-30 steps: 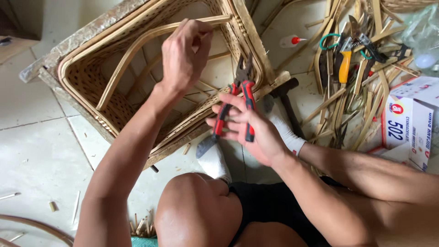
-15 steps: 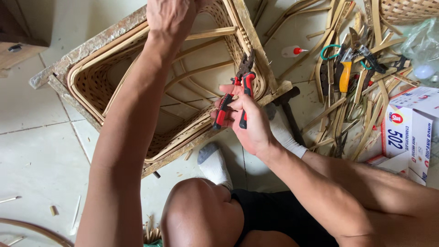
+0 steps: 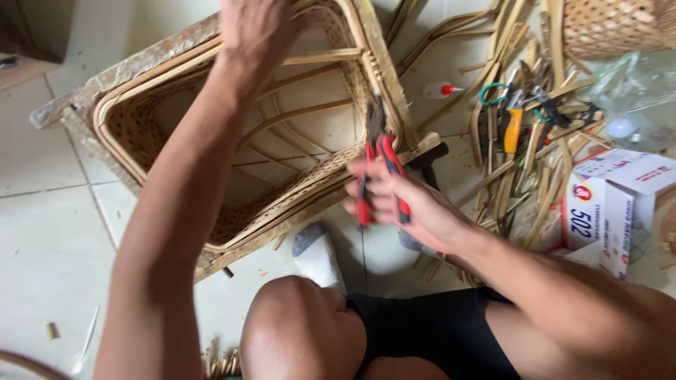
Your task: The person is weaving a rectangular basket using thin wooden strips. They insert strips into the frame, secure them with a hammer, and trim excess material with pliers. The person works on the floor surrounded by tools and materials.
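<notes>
Your right hand (image 3: 405, 207) is closed around the red handles of a pair of pliers (image 3: 377, 165); the dark nose of the tool points away from you and lies against the near right rim of the woven rattan frame (image 3: 141, 134). The hand and tool are blurred, so you cannot tell whether the nose bites on a strand or merely touches the rim.

Your left hand (image 3: 257, 32) reaches across to the far side of the frame at the top edge of the view. Its fingers are cut off by the edge, so you cannot tell whether they grip the frame or only rest on it.

The frame lies tilted on the tiled floor (image 3: 49, 232), its open side facing you, with bent cane ribs crossing its hollow. Your foot in a white sock (image 3: 317, 253) sits just beside its near edge, and your bare knee (image 3: 296, 331) fills the lower middle of the view.

To the right of the frame, a heap of cut cane strips (image 3: 521, 176) covers the floor. On the heap lie a tool with an orange handle (image 3: 512, 127) and, beside it, scissors with green loops (image 3: 493, 91). A small white bottle with a red cap (image 3: 440, 89) lies between the frame and the heap. A white cardboard box (image 3: 605, 204) stands at the right, and a woven basket (image 3: 612, 24) sits in the upper right corner.
</notes>
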